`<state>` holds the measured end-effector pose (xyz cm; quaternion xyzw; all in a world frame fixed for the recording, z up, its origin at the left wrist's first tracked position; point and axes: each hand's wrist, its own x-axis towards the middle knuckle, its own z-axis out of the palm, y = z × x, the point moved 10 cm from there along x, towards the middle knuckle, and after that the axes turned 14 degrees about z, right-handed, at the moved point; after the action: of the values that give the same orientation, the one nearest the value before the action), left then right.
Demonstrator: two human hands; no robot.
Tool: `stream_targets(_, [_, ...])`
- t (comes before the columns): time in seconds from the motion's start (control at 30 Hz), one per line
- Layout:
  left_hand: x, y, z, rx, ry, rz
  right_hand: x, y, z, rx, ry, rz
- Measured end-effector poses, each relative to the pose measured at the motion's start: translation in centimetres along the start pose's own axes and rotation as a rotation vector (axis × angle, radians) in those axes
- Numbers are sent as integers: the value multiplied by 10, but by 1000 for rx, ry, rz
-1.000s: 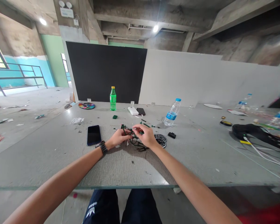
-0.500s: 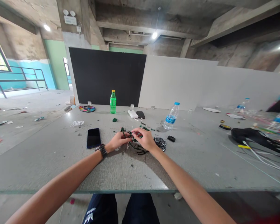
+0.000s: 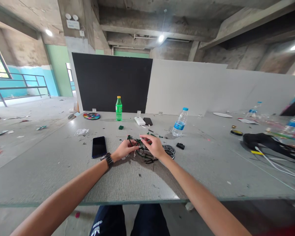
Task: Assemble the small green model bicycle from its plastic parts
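My left hand [image 3: 125, 148], with a dark watch at the wrist, grips a small dark green bicycle-like frame [image 3: 140, 152] between thumb and fingers. My right hand [image 3: 153, 145] is closed in a pinch at the frame's upper part; whatever lies between those fingertips is too small to make out. Two black spoked wheels [image 3: 169, 151] lie just right of my right hand. Thin dark parts [image 3: 150, 161] rest below the hands. Small green pieces lie behind my right hand.
A phone [image 3: 98, 147] lies left of my left hand. Behind stand a green bottle [image 3: 119, 109] and a water bottle [image 3: 180, 123], with a white power bank [image 3: 139, 121] between them. A black block [image 3: 180, 146] is at the right, cables farther right.
My right fingertips have shifted slightly at the top of the frame. My left hand keeps its hold in nearly the same place. The view has moved a little.
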<state>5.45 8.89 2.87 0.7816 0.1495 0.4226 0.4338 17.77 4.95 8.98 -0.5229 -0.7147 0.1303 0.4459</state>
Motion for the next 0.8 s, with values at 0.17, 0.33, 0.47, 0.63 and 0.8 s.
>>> stream_targets(0.17, [0, -1, 2, -4, -16, -20, -2, -2, -1, -8, 24, -40])
stream_targets(0.33, [1, 8, 5, 0, -33, 12, -3, -4, 1, -27, 20, -53])
stream_targets(0.47, [1, 9, 3, 18, -23, 23, -3, -4, 5, -28, -3, -72])
stream_targets(0.63, [1, 7, 4, 30, -40, 24, -3, -1, 8, -3, -25, -63])
stream_targets(0.8, [1, 3, 2, 3, -17, 21, -4, 1, 11, 31, -52, -37])
